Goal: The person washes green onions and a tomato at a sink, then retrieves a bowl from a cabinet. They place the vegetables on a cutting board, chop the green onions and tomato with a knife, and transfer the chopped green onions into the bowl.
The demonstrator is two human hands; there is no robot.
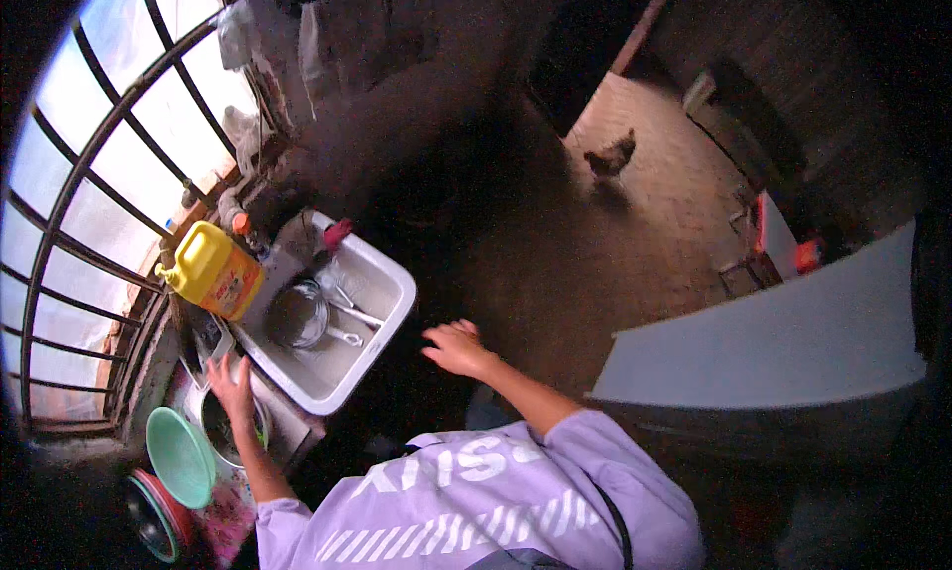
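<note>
My left hand [232, 388] is spread over the near side of a pot [257, 442] on the counter, beside the white sink; whether it touches the pot I cannot tell. No object shows in it. My right hand [460, 347] hovers past the right rim of the sink [405, 295], fingers loosely bent and holding nothing visible. Inside the basin lie a round metal pan or ladle [301, 317] and a pale-handled utensil [349, 309]. Against the window side stands a yellow plastic jug [216, 269] with a printed label.
A green plastic basin [180, 457] and several stacked bowls [160, 518] sit at the lower left. A barred window [111, 198] fills the left. A red cloth [337, 233] hangs on the sink's far rim. A chicken [611, 157] walks on the floor. A pale tabletop [766, 347] is at right.
</note>
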